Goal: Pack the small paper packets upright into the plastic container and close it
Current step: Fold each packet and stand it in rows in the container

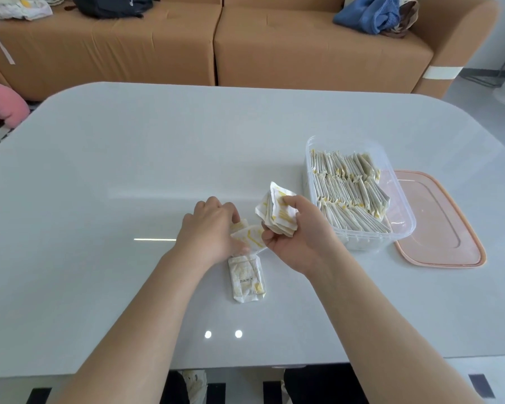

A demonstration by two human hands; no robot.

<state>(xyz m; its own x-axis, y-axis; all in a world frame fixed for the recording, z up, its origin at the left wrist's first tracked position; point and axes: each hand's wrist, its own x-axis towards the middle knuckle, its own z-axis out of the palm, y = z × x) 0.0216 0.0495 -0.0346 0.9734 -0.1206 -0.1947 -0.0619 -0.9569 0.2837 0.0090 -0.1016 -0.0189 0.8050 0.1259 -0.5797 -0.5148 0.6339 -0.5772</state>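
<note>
clear plastic container (403, 228) is sitting open near the table's (129, 170) right edge, rows of paper packets (347, 188) standing upright inside, nearly filling it. pink lid (446, 228) is lying flat just beside it, toward the right edge. right hand (298, 234) is gripping a fanned stack of packets (277, 211) mid-table. left hand (213, 228) is pinching loose packets (248, 237) on the table. one packet (247, 278) is lying flat nearer the front edge. sofa (245, 45) is sitting beyond the far edge.

Bare left hand (213, 228) and right hand (299, 240), slim fingers (289, 201), both forearms (158, 287) uncovered up to the elbow.
</note>
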